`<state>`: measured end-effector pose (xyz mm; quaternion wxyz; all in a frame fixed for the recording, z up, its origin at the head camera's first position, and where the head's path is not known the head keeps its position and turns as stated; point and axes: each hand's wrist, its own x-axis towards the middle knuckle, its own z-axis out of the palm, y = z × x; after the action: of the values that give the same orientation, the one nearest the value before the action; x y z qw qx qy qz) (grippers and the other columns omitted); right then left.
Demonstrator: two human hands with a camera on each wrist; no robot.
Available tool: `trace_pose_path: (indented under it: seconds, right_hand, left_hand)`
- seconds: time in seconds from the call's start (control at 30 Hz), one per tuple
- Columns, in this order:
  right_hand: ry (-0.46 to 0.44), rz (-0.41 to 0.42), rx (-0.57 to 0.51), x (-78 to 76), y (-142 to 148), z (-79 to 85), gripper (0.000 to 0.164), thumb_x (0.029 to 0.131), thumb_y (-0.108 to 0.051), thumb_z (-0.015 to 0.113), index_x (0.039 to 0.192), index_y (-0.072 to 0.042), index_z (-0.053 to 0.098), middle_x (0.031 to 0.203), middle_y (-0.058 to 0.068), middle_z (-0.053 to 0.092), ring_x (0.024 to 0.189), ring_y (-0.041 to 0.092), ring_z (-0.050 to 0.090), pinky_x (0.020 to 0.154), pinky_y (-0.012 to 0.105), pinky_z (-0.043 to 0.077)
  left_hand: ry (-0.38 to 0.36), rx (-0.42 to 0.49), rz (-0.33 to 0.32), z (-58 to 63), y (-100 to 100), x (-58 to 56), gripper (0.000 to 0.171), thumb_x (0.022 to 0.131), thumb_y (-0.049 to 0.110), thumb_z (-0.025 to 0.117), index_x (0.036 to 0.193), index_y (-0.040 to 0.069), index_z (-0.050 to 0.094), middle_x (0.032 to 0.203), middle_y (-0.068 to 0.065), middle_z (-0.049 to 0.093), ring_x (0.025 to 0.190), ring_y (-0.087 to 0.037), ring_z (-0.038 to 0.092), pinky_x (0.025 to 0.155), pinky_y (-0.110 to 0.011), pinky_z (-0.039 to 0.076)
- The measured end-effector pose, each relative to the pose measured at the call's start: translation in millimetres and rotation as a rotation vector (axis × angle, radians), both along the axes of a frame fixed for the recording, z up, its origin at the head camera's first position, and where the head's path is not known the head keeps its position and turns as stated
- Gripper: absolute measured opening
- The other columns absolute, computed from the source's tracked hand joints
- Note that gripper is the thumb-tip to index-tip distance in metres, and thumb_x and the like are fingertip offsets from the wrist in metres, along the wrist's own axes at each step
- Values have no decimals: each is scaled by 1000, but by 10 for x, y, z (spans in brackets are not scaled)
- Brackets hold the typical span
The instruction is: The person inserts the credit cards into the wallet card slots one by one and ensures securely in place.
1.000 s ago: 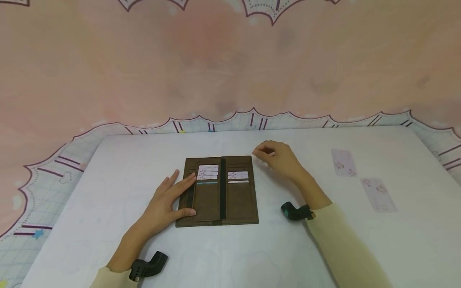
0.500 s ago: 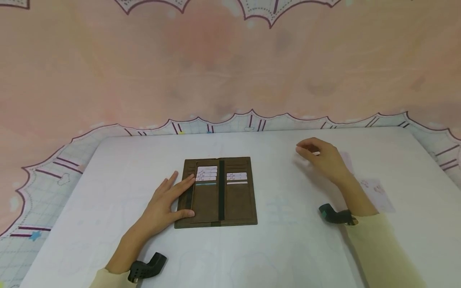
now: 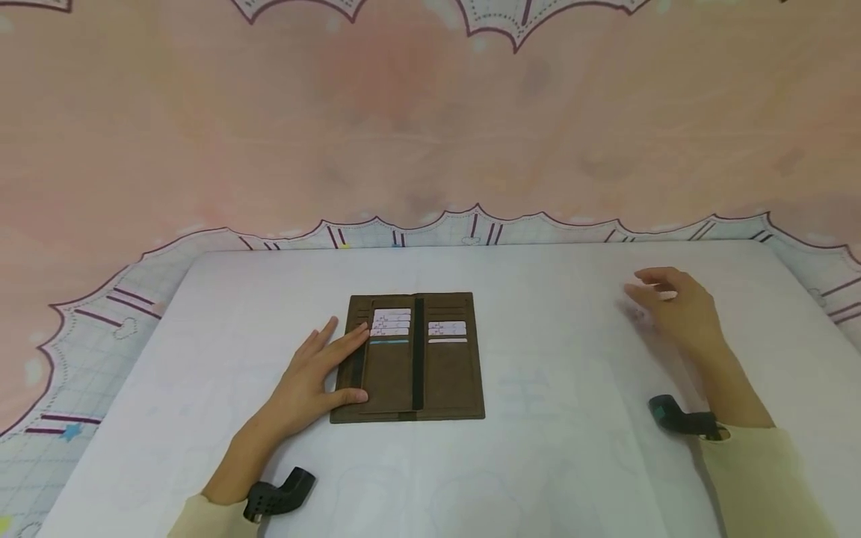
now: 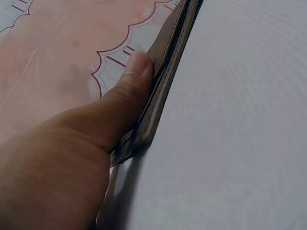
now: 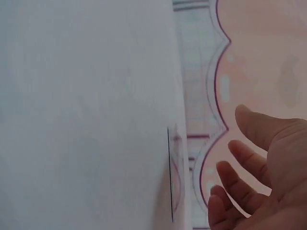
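Observation:
An unfolded brown wallet [image 3: 446, 377] lies on the white table, with several white cards [image 3: 390, 323] in its left slots and more cards [image 3: 447, 329] in its right ones. My left hand [image 3: 303, 381] rests on the wallet's left edge, fingers spread; in the left wrist view the thumb [image 4: 129, 84] lies along that edge. At the right, my right hand [image 3: 682, 310] is above a loose pinkish card [image 3: 641, 320] that it mostly covers. The right wrist view shows a loose card [image 5: 176, 179] edge-on, apart from the relaxed, bent fingers, which hold nothing.
The white table [image 3: 538, 463] has its far edge a little beyond the wallet. Behind it hangs a peach backdrop [image 3: 403, 134] with a scalloped border. Black devices sit on the left wrist [image 3: 279, 495] and right wrist [image 3: 682, 417].
My right hand has moved right, from beside the wallet's upper right corner to over the loose cards, now largely hiding them. My left hand has stayed on the wallet.

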<state>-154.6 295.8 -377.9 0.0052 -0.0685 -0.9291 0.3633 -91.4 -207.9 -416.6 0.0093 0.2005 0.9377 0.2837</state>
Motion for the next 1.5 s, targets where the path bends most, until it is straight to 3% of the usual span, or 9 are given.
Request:
trace_pose_path:
  seconds: [0.13,0.23,0.47,0.67,0.77,0.9,1.17,1.33,1.5]
  right_hand:
    - [-25,0,25,11,194,-15,79,91,-56,52,146,-4,32,142,30,32,124,50,31,91,67,36]
    - [-55,13,63,1,291,-62,87,89,-56,57,149,-1,24,141,34,29,125,53,27,93,71,30]
    - [-82,33,108,-22,285,-150,92,86,-54,62,148,3,24,136,38,31,121,54,29,93,71,31]
    - [-50,51,116,-38,209,-143,77,91,-41,63,144,5,30,134,36,35,122,53,34,96,67,32]
    - [-46,52,109,-55,175,-147,78,92,-42,61,145,5,30,135,36,35,121,53,34,96,67,32]
    - [-51,21,96,-64,141,-168,85,90,-48,62,146,5,27,137,35,33,122,52,33,96,67,32]
    - [-49,-19,70,-88,132,-220,78,92,-43,61,148,0,27,138,32,38,124,50,35,99,64,33]
    - [-60,9,58,-102,145,-230,74,94,-39,58,150,-2,25,144,33,30,129,52,29,101,65,29]
    - [-57,62,63,-121,146,-247,69,97,-32,54,153,-13,20,154,23,19,137,49,19,104,66,22]
  left_hand:
    - [-3,-4,0,-8,14,-7,88,73,40,81,148,19,39,149,-4,39,144,-35,10,114,-56,5]
    - [-1,-7,-5,-5,19,-11,88,73,41,80,148,19,39,149,-4,39,144,-35,10,114,-56,5]
    - [-6,-9,-9,24,22,-23,87,75,43,78,148,20,38,150,-3,38,144,-35,10,114,-55,5]
    - [-2,-14,-6,26,14,-28,88,74,42,79,148,20,37,150,-4,38,144,-35,10,114,-56,5]
    - [0,-18,-5,31,8,-26,89,73,41,80,149,20,37,150,-4,38,144,-35,9,114,-56,5]
    - [-13,-24,-1,37,1,-21,91,72,41,80,149,21,36,151,-3,36,144,-33,7,114,-54,4]
    - [-14,-25,-1,20,0,-22,91,72,42,80,149,21,37,151,-2,36,145,-32,7,115,-53,4]
    - [-22,-23,0,12,9,-19,91,72,42,80,149,21,36,151,-3,37,145,-33,7,114,-54,4]
    - [-19,-24,2,8,8,-11,90,73,41,80,149,20,37,151,-3,36,144,-33,8,114,-54,4]
